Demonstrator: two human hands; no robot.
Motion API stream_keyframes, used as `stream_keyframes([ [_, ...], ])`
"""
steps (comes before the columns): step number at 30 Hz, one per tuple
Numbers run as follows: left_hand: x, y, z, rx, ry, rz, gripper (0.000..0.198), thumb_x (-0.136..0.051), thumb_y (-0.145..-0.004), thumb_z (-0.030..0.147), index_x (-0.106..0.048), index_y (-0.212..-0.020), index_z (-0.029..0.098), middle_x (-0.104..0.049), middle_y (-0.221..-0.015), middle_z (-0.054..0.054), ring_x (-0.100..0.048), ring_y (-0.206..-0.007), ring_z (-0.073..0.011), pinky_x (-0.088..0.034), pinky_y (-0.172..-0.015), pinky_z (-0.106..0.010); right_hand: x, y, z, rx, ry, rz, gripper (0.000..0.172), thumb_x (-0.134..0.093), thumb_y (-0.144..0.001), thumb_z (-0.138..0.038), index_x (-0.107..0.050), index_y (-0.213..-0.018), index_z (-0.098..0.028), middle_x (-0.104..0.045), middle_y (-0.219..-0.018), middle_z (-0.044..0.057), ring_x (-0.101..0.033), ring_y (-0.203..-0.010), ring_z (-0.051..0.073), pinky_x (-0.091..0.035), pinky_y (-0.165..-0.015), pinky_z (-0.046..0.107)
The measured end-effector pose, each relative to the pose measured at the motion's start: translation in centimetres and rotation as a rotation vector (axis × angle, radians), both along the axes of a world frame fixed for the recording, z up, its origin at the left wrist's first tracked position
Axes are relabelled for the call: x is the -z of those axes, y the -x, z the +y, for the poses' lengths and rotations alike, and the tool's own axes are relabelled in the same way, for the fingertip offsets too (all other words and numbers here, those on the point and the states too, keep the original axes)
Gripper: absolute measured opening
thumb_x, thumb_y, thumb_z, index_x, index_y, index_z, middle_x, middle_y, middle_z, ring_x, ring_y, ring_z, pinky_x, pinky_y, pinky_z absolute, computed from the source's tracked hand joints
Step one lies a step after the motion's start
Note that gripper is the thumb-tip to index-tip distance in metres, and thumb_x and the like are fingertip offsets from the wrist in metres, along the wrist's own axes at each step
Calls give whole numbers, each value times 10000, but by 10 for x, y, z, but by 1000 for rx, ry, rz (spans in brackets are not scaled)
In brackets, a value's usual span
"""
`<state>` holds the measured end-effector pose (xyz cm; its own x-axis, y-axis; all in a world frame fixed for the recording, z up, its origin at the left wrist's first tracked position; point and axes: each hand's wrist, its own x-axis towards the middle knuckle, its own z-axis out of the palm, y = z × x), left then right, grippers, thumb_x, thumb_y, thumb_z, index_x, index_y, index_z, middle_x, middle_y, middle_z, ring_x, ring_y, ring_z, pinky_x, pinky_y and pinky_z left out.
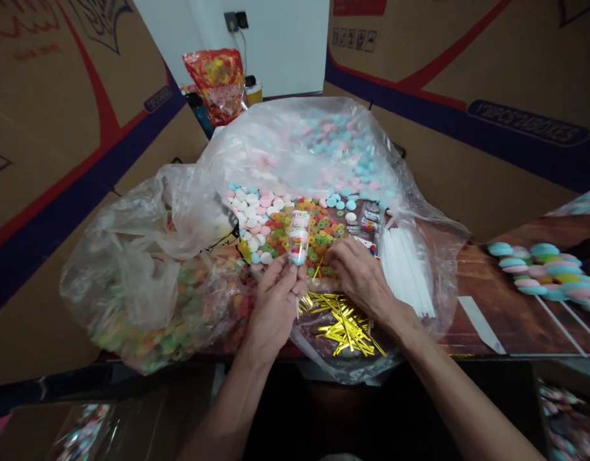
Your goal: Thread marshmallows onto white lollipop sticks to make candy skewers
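Note:
My left hand (pixel 275 298) is closed around the lower end of a small clear wrapper packed with stacked candies (pixel 298 237), held upright over the pile. My right hand (pixel 355 272) rests palm down with fingers curled on the loose ring candies (pixel 318 234), beside a heap of gold twist ties (pixel 343 320). Whether its fingers pinch anything is hidden. A bundle of white sticks (pixel 407 269) lies just right of that hand. Round pink, white and blue candies (pixel 254 211) are spread behind the rings, all on a large clear plastic sheet (pixel 285 147).
A clear bag of coloured ring candies (pixel 150 320) bulges at the left. Finished candy sticks (pixel 549 269) lie on the brown table at the right. Cardboard boxes (pixel 467 77) wall both sides. A red snack bag (pixel 218 83) stands at the back.

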<state>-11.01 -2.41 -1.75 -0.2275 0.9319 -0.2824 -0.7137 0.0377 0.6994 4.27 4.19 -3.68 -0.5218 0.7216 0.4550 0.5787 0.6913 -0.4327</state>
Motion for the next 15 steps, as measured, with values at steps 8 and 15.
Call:
stream_keyframes([
  [8,-8,-7,5,-13,-25,62,180,-769,-719,167,-654,-855,143,-556,-683,6,-441,-559,-46,-357,-527,-155,2,9,4,-64,-74,-213,170,-646,-912,-357,-700,-917,-196,-613,-955,83,-510,-822,208,-361,-670,310],
  [15,-4,-7,5,0,2,155,272,-784,-706,260,-601,-879,155,-556,-673,28,-325,-466,-9,-238,-451,-149,5,0,6,16,-21,13,184,-499,-970,-250,-643,-880,-182,-637,-904,89,-549,-830,206,-413,-723,315],
])
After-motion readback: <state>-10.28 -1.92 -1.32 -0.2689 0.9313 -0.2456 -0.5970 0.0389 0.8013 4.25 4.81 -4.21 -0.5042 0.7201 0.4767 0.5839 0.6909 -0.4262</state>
